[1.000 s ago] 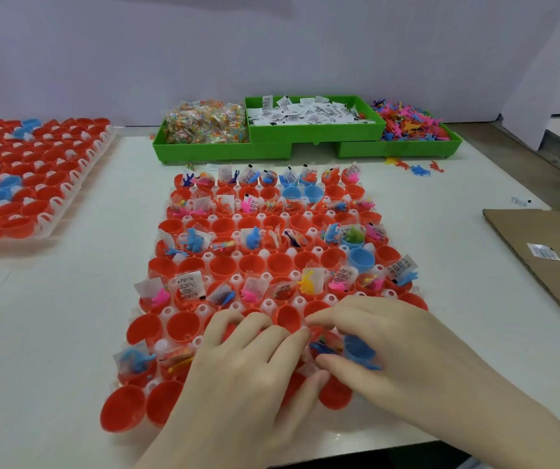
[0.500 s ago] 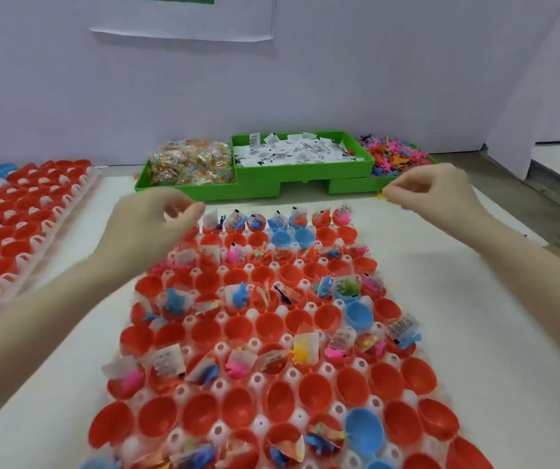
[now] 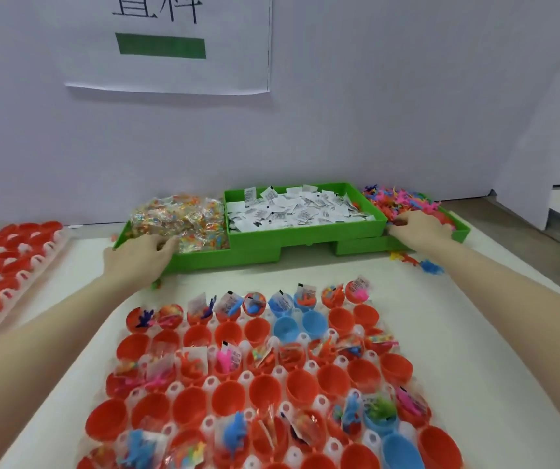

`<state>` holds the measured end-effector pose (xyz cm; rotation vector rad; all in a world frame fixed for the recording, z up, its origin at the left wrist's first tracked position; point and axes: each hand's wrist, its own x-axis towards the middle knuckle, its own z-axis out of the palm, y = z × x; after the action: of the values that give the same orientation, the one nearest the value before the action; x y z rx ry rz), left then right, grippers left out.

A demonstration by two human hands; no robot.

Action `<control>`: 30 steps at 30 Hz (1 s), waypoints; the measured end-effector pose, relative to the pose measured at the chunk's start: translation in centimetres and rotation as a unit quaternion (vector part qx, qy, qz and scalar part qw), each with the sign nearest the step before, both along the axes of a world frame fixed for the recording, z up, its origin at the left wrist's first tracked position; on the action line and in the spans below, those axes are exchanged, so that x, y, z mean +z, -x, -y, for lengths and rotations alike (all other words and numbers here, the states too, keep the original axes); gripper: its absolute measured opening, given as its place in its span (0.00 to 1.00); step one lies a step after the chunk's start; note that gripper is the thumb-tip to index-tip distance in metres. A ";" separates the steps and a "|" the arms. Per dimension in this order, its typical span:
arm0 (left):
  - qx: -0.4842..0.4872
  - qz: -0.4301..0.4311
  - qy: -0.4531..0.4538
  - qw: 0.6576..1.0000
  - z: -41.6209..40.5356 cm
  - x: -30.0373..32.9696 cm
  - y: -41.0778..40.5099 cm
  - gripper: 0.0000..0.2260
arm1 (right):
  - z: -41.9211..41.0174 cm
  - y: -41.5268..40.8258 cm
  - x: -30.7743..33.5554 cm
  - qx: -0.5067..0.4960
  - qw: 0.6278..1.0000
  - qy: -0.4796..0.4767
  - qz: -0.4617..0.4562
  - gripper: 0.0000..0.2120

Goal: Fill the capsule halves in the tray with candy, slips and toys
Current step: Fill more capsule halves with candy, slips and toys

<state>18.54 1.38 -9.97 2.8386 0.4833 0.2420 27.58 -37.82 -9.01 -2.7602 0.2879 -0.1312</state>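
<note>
A clear tray (image 3: pixel 273 374) of red and blue capsule halves lies in front of me; alternate rows hold candy, slips and toys, the rows between are empty cups. Three green bins stand behind it. My left hand (image 3: pixel 136 257) reaches into the left bin of wrapped candy (image 3: pixel 184 218), fingertips curled into the packets. My right hand (image 3: pixel 419 230) reaches into the right bin of small coloured toys (image 3: pixel 400 199), fingers bent down among them. What either hand holds is hidden. The middle bin holds white paper slips (image 3: pixel 292 208).
A second tray of red capsule halves (image 3: pixel 4 265) lies at the left on the white table. A few loose toys (image 3: pixel 420 262) lie on the table in front of the right bin. A wall with a paper sign (image 3: pixel 170 45) rises just behind the bins.
Both hands left the near end of the tray, rose over it and reached forward: the left into the candy bin, the right into the toy bin. My view tilted up.
</note>
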 end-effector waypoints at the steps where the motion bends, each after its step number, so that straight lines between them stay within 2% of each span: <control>1: 0.007 0.020 0.023 1.000 0.0 -0.1 -0.2 0.19 | -0.1 -0.4 0.0 -0.010 1.000 -0.013 0.004 0.16; 4: 0.024 0.064 0.089 0.994 0.0 0.0 -0.9 0.15 | -0.1 -1.2 0.1 -0.025 0.994 -0.094 0.051 0.14; 8: 0.060 0.077 0.139 0.985 0.3 0.2 -1.4 0.12 | -0.3 -1.6 0.0 -0.033 0.990 -0.086 0.106 0.12; 11: 0.078 0.083 0.176 0.978 0.4 0.3 -1.7 0.12 | -0.3 -1.6 0.0 -0.030 0.988 -0.106 0.104 0.12; 13: 0.071 0.107 0.196 0.972 0.5 0.4 -1.7 0.13 | -0.2 -1.2 0.2 -0.021 0.986 -0.093 0.137 0.10; 17: 0.066 0.163 0.167 0.970 0.8 0.1 -1.3 0.11 | -0.4 -0.8 1.2 -0.067 0.972 -0.010 0.227 0.09; 20: 0.061 0.191 0.157 0.967 0.2 0.1 -1.0 0.13 | -1.1 -0.8 2.2 -0.049 0.968 -0.071 0.234 0.11; 24: 0.072 0.240 0.164 0.954 -0.4 0.4 -0.5 0.14 | -3.0 -0.7 3.7 0.046 0.972 -0.090 0.214 0.13; 27: 0.068 0.276 0.192 0.939 -0.1 0.7 0.0 0.13 | -4.6 -0.6 4.7 0.135 0.978 -0.092 0.126 0.14; 29: 0.059 0.291 0.210 0.931 0.2 0.9 0.3 0.13 | -5.2 -0.3 4.9 0.186 0.981 0.007 0.052 0.15; 30: 0.056 0.296 0.221 0.928 0.3 0.9 0.4 0.13 | -5.3 -0.2 4.9 0.201 0.977 0.070 0.017 0.19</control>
<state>18.12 1.11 -9.03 2.1548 0.4846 0.8595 27.82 -32.55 -4.10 -2.8851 -0.3028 -0.0949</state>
